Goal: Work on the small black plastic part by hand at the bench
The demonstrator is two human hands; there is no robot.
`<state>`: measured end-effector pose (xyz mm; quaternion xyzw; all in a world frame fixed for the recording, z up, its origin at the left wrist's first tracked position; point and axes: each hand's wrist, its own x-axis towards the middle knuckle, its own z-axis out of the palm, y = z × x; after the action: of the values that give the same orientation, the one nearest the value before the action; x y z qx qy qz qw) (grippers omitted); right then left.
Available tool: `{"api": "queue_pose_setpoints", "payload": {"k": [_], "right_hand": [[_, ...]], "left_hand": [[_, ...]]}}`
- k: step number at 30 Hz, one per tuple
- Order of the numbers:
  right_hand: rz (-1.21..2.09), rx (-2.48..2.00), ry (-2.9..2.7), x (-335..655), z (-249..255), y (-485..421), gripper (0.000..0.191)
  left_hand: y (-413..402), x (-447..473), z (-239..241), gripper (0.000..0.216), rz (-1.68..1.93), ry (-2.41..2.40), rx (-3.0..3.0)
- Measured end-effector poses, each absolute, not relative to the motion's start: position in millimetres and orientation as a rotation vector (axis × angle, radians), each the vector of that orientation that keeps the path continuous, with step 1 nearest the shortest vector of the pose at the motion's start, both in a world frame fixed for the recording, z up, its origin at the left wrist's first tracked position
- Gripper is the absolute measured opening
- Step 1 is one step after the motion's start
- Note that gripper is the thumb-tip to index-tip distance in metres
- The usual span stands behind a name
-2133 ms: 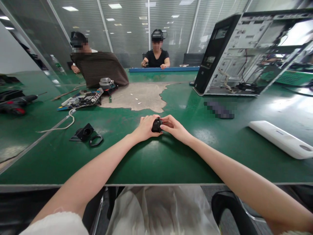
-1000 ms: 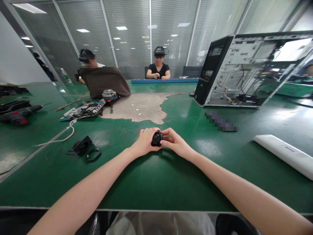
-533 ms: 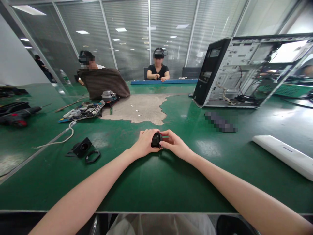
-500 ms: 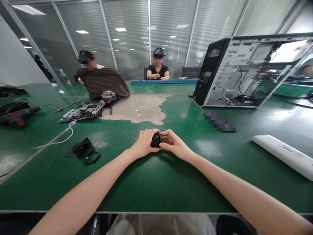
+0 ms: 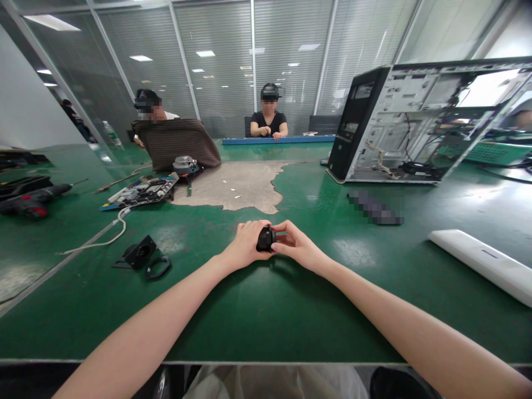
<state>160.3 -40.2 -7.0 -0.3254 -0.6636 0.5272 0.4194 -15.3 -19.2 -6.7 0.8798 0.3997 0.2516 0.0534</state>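
Gripping a small black part (image 5: 265, 238) from its left side, the left hand (image 5: 247, 244) curls its fingers over the top with the thumb lower down, seemingly to keep the body steady while the other end stays reachable. Meeting it from the opposite side, the right hand (image 5: 297, 245) pinches the right end between thumb and fingers, a lighter hold that would probably suit fine turning or pulling better than force. Both forearms reach in over the near edge of the green table (image 5: 266, 316), which likely brings the part to the middle, where it is easiest to watch. Off to the left, well apart from the hands, a black bracket (image 5: 141, 252) with a round opening lies just beside a black ring (image 5: 158, 267), perhaps put there so they stay together and out of the way. Farther off stand an open computer case (image 5: 359, 124) on the right and a circuit board (image 5: 143, 188) on the left. As for the part itself, it sits between the two hands, partly hidden in the left palm and reaching out toward the right fingertips; whether its underside touches the table cannot be told
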Motion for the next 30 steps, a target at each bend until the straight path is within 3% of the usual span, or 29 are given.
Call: {"api": "queue_pose_setpoints", "payload": {"k": [3,8,15,30], "right_hand": [[1.354,-0.754,-1.693,162.6,-6.3,-42.3,0.035],[1.261,-0.813,-1.612,155.9,-6.1,-41.8,0.020],[1.215,-0.868,-1.602,151.7,-8.1,-40.8,0.028],[1.222,-0.817,-1.695,159.0,-7.1,-41.0,0.023]], "left_hand": [[-18.8,-16.3,-7.0,0.061,0.761,1.203,2.686],[-19.1,-15.5,-7.8,0.060,0.781,1.222,2.659],[-20.0,-15.5,-7.2,0.060,0.768,1.214,2.666],[-19.0,-16.1,-6.7,0.061,0.766,1.203,2.688]]}}
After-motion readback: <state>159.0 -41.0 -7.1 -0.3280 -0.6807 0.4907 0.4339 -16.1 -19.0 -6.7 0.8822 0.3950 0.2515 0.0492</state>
